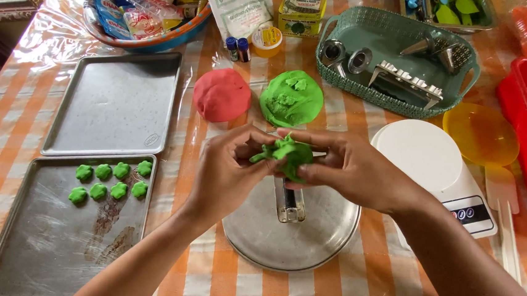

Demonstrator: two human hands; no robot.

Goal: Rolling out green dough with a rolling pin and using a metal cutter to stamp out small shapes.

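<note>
Both hands meet over the middle of the bench, which is covered in an orange-checked cloth under clear plastic. The left hand and the right hand are each closed narrowly on the same small lump of green dough, pinched between fingertips and thumbs and held clear of the surface, directly above a round metal lid. Holding it there appears to let any crumbs drop onto the metal rather than the cloth. A short metal tool lies on the lid just below the hands.

Just beyond the hands sit two dough masses side by side: a red dough ball on the left and a flattened green dough mass on the right, its top torn and uneven, both within easy reach.

At near left, a baking tray carries eight small green flower-shaped pieces in two rows at its far end, spaced apart and not touching. A second baking tray lies beyond it.

At right stand a white kitchen scale and, further back, a teal basket holding metal nozzles.
</note>
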